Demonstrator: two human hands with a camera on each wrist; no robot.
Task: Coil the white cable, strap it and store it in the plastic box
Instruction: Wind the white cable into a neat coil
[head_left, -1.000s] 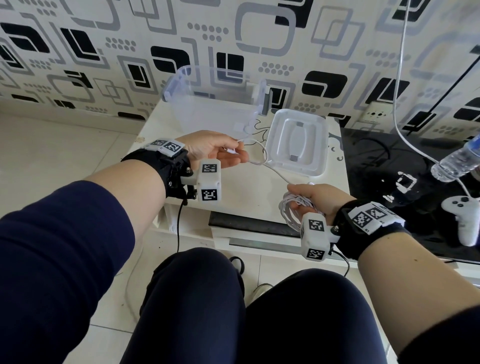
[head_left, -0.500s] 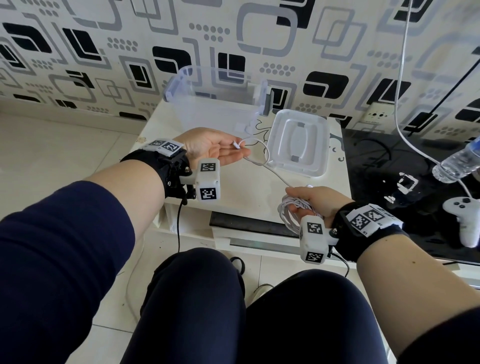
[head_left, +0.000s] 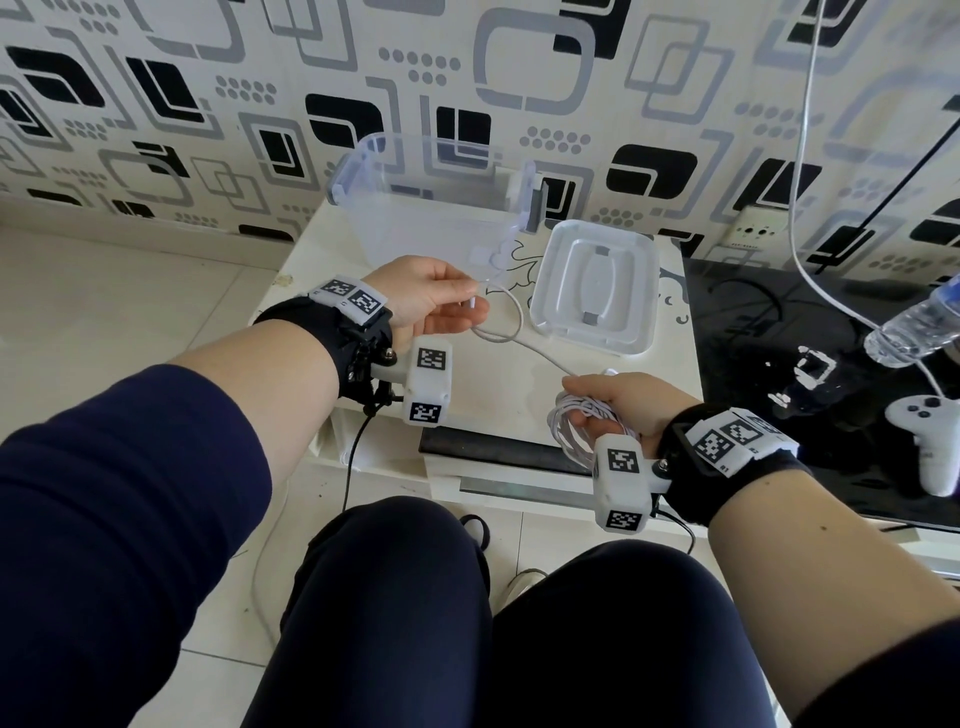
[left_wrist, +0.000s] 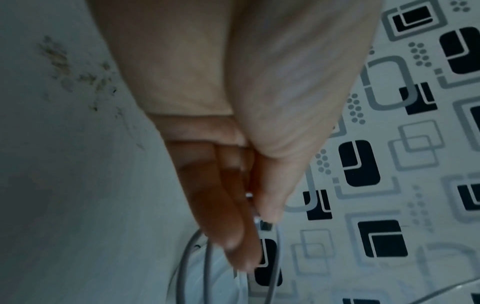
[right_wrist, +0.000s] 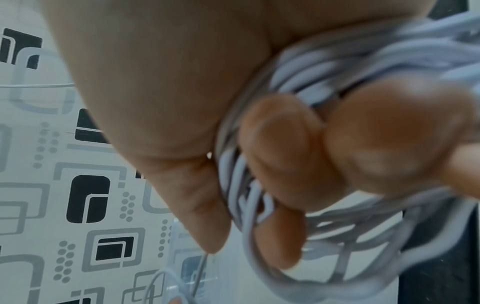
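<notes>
Gripping one white cable (head_left: 524, 340): right hand (head_left: 618, 402) clasps coil, left hand (head_left: 431, 299) pinches plug; one plastic box (head_left: 415, 208).

The counter (head_left: 467, 384) is white with a black swirl pattern and stands against the patterned wall. On it, at the back, sits a clear box (head_left: 431, 208), open. Just to its right a white lid (head_left: 595, 288) lies flat. Beside the counter on the right is a black glossy top (head_left: 769, 332) carrying a white controller (head_left: 930, 441).
</notes>
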